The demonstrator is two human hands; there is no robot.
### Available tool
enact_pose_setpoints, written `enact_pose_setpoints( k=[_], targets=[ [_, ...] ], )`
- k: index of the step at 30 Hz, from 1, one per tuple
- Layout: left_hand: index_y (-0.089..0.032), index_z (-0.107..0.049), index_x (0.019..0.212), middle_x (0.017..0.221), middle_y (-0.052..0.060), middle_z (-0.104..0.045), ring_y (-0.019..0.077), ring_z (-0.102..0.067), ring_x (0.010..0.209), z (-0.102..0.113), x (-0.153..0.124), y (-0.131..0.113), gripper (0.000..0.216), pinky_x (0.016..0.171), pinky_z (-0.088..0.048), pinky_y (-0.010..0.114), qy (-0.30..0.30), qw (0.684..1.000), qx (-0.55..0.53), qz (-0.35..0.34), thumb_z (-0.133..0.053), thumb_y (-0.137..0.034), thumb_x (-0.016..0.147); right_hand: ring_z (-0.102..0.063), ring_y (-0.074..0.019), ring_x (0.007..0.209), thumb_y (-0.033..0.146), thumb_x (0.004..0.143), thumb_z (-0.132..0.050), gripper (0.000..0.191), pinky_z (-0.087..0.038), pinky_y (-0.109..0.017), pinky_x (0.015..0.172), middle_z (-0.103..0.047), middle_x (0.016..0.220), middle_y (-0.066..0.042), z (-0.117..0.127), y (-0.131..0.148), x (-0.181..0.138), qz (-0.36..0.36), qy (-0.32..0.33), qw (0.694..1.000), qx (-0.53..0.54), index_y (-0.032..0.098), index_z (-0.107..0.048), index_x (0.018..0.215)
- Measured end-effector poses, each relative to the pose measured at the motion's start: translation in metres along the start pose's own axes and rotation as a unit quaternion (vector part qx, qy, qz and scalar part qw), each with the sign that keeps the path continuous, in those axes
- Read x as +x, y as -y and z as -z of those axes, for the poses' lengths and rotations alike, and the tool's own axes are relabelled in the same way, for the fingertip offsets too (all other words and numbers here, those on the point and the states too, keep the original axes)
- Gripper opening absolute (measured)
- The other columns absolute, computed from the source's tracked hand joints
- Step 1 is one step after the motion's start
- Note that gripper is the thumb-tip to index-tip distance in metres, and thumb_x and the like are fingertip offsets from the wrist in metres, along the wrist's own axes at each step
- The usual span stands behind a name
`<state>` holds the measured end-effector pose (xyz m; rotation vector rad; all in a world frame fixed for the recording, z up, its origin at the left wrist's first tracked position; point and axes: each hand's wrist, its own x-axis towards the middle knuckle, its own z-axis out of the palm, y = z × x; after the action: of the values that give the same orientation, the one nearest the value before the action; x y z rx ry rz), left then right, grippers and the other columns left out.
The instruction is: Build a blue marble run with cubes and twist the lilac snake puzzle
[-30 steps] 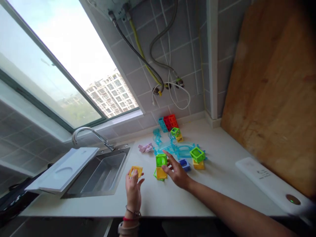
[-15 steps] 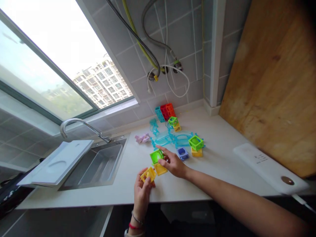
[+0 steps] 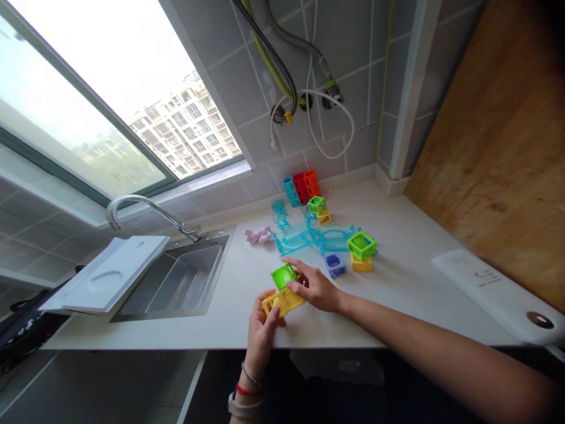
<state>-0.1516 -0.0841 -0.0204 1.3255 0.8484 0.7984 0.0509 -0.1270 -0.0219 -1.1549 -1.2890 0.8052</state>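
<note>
Near the front edge of the counter [image 3: 241, 294], your left hand [image 3: 259, 331] pinches a yellow block [image 3: 267, 305]; your right hand [image 3: 316, 287] pinches a green block [image 3: 281, 276], with another yellow block [image 3: 292, 299] adjoining it. White surface stretches from your left hand to the sink [image 3: 219, 274]. Several fingertips are hidden; the join between the yellow blocks is hard to make out.

Grey tiled walls [image 3: 357, 65] with pale grout rise behind a white bench [image 3: 410, 288]. At left, a framed window [image 3: 132, 47] admits bright daylight and shows a pale apartment block [image 3: 189, 129]. A chrome faucet [image 3: 165, 213] stands behind a steel sink [image 3: 189, 249]; a large wooden board [image 3: 498, 135] leans at right.
</note>
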Motion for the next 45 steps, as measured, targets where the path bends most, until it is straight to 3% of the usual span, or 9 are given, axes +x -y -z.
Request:
enact_pose_setpoints(
  k=[8,16,24,35,40,45],
  targets=[
    [-0.022,-0.062,0.113,0.078,-0.001,-0.065,0.0107,-0.054,0.057,-0.008,0.001,-0.004,0.051,0.054,-0.043,0.022,-0.029,0.999,0.016,0.021,-0.079,-0.053,0.076,-0.051,-0.0108,0.063,0.038,0.092,-0.063,0.060,-0.043,-0.022,0.061,-0.058,0.082,0.002,0.002,0.002,-0.002,0.011,0.003,1.000,-0.016,0.024,-0.048,0.148],
    [-0.021,-0.061,0.115,0.087,0.000,-0.064,0.0103,-0.054,0.063,-0.004,0.001,0.000,0.045,0.055,-0.044,0.021,-0.019,0.999,0.003,0.027,-0.077,-0.048,0.082,-0.053,-0.0114,0.066,0.036,0.091,-0.064,0.058,-0.044,-0.023,0.063,-0.060,0.085,0.002,0.003,0.002,-0.001,0.005,0.004,1.000,-0.018,0.025,-0.049,0.146],
    [-0.020,-0.061,0.108,0.080,-0.002,-0.062,0.0074,-0.050,0.054,-0.012,0.001,-0.010,0.048,0.049,-0.040,0.020,-0.046,0.997,-0.013,0.053,-0.080,-0.050,0.076,-0.053,-0.0108,0.062,0.045,0.096,-0.058,0.054,-0.043,-0.021,0.058,-0.058,0.082,0.002,0.002,0.002,-0.001,-0.011,0.013,1.000,0.015,0.024,-0.049,0.145],
    [-0.018,-0.058,0.119,0.082,0.002,-0.068,0.0135,-0.061,0.065,-0.009,0.004,-0.012,0.063,0.055,-0.050,0.022,0.008,0.998,0.033,0.060,-0.085,-0.049,0.072,-0.055,-0.0114,0.064,0.038,0.095,-0.060,0.053,-0.044,-0.023,0.061,-0.060,0.085,0.002,0.004,0.007,-0.003,0.022,0.033,0.999,-0.037,0.025,-0.046,0.144],
    [-0.018,-0.060,0.112,0.078,0.001,-0.065,0.0134,-0.059,0.064,-0.010,0.003,-0.012,0.056,0.057,-0.049,0.022,0.029,0.998,0.045,0.035,-0.085,-0.046,0.071,-0.059,-0.0142,0.073,0.040,0.093,-0.063,0.054,-0.048,-0.025,0.066,-0.062,0.091,-0.001,0.006,0.009,-0.002,0.037,0.017,0.998,-0.042,0.023,-0.048,0.143],
    [-0.019,-0.062,0.110,0.089,0.004,-0.071,0.0176,-0.066,0.078,-0.015,-0.002,-0.017,0.049,0.069,-0.050,0.024,0.043,0.998,0.044,0.010,-0.086,-0.038,0.071,-0.062,-0.0162,0.079,0.045,0.094,-0.061,0.050,-0.051,-0.026,0.068,-0.062,0.094,-0.003,0.011,0.009,0.002,0.036,-0.003,0.999,-0.012,0.021,-0.055,0.138]
  ],
)
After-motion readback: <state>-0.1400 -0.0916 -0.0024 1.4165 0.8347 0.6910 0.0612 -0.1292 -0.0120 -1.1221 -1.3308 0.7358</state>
